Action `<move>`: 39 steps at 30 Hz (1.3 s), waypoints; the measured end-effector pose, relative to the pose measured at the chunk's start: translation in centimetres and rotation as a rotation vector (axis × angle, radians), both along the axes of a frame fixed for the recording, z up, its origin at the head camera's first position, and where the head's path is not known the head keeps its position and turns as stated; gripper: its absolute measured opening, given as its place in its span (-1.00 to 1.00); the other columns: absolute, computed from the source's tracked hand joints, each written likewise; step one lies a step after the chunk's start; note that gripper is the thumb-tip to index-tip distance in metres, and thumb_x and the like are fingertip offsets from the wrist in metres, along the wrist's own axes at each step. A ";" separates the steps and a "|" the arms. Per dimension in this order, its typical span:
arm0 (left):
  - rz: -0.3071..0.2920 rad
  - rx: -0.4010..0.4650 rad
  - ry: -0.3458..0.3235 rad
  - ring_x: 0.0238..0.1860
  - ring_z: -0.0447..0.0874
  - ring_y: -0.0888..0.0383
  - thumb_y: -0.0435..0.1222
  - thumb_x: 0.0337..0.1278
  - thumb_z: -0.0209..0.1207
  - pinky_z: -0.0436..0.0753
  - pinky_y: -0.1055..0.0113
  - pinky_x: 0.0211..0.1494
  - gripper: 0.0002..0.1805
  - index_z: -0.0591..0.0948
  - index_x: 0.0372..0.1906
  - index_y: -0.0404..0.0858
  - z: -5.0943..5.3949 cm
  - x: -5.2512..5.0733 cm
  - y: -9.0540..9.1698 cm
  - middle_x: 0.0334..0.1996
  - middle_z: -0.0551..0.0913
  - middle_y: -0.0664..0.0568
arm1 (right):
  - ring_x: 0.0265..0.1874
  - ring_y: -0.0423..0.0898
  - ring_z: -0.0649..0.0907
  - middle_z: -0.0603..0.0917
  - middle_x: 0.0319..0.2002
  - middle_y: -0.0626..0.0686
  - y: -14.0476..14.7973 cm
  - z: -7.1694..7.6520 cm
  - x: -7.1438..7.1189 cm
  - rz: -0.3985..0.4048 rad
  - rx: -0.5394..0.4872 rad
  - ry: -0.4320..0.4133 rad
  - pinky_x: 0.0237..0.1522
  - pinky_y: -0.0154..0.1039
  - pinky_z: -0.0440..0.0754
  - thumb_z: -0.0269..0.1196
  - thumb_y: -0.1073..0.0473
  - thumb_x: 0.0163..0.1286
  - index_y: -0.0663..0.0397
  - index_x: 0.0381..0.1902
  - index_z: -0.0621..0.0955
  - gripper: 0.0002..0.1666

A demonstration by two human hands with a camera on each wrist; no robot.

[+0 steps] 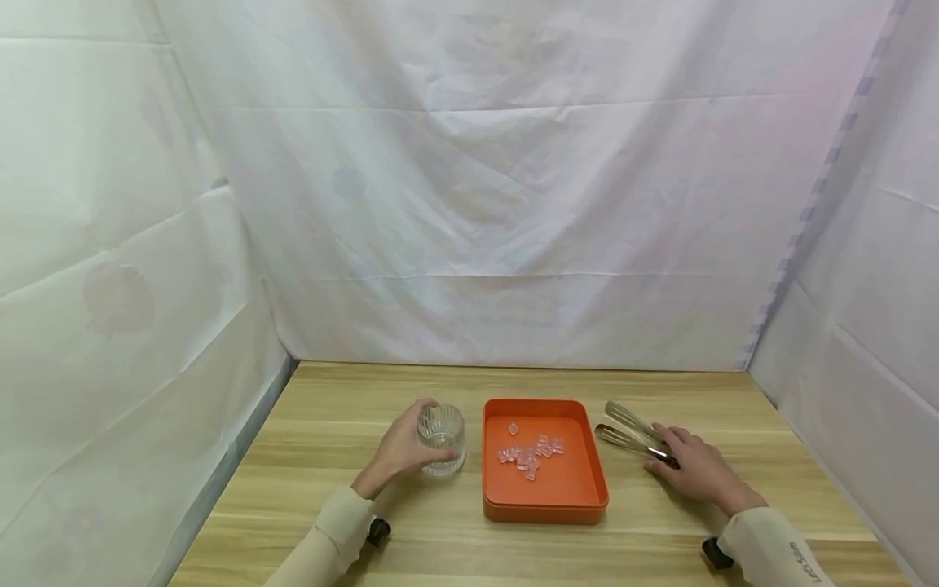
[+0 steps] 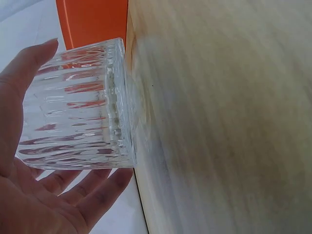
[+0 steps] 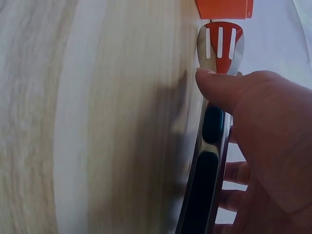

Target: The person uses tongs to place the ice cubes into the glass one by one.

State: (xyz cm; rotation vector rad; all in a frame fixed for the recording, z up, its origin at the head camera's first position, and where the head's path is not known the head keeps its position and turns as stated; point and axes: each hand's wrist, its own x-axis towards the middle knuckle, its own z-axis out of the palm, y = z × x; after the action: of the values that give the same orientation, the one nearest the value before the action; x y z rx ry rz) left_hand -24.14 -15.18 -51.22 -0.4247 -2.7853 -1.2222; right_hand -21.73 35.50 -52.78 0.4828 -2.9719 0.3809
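The left hand's grip is clamped around a clear ribbed glass tumbler, left of an orange rectangular tray holding clear cubes. Right of the tray, slotted silver tongs with black handles lie between the right hand's thumb and fingers, apparently pinched, though some fingertips are hidden.

Head view: high, well back, facing forward and down over the bench.
Left wrist view: close, tilted sideways, facing the glass.
Right wrist view: close, tilted sideways, along the tongs.
Shared by wrists: orange tray.
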 end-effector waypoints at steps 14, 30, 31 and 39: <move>-0.060 0.058 -0.012 0.22 0.49 -0.08 0.13 -0.56 0.63 0.52 -0.12 0.22 0.12 0.39 0.30 -0.15 -0.1 0.5 0.0 0.22 0.52 -0.10 | 0.07 0.41 0.53 0.49 0.18 0.40 -0.4 -0.4 -0.5 -0.053 0.021 -0.043 -0.08 0.40 0.43 0.25 -0.17 0.38 0.25 0.35 0.39 -0.21; -0.084 0.083 -0.033 0.24 0.46 -0.10 0.10 -0.49 0.62 0.47 -0.16 0.26 0.11 0.34 0.32 -0.15 -0.2 0.6 -0.1 0.26 0.47 -0.19 | 0.01 0.38 0.56 0.55 0.11 0.36 -0.9 -0.1 -0.9 -0.100 0.080 -0.024 -0.12 0.44 0.38 0.31 -0.06 0.34 0.24 0.24 0.47 -0.34; -0.084 0.080 -0.035 0.24 0.45 -0.11 0.11 -0.48 0.62 0.47 -0.17 0.25 0.12 0.34 0.32 -0.15 -0.3 0.6 -0.1 0.26 0.47 -0.19 | 0.00 0.37 0.57 0.56 0.11 0.36 -0.9 -0.2 -0.9 -0.101 0.086 -0.019 -0.12 0.43 0.39 0.31 -0.06 0.34 0.23 0.23 0.48 -0.35; -0.084 0.064 -0.034 0.24 0.46 -0.12 0.12 -0.48 0.61 0.49 -0.17 0.24 0.12 0.34 0.33 -0.15 -0.5 0.7 -0.1 0.25 0.48 -0.18 | -0.11 0.30 0.62 0.61 0.00 0.31 -1.1 -0.2 -0.6 -0.101 0.121 0.014 -0.18 0.39 0.41 0.35 0.00 0.30 0.22 0.14 0.50 -0.42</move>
State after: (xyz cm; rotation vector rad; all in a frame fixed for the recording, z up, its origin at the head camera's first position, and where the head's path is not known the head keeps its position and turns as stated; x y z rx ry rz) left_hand -23.44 -15.30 -51.70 -0.5261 -2.7732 -1.3447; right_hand -22.36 34.43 -52.98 0.3427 -3.0026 0.1878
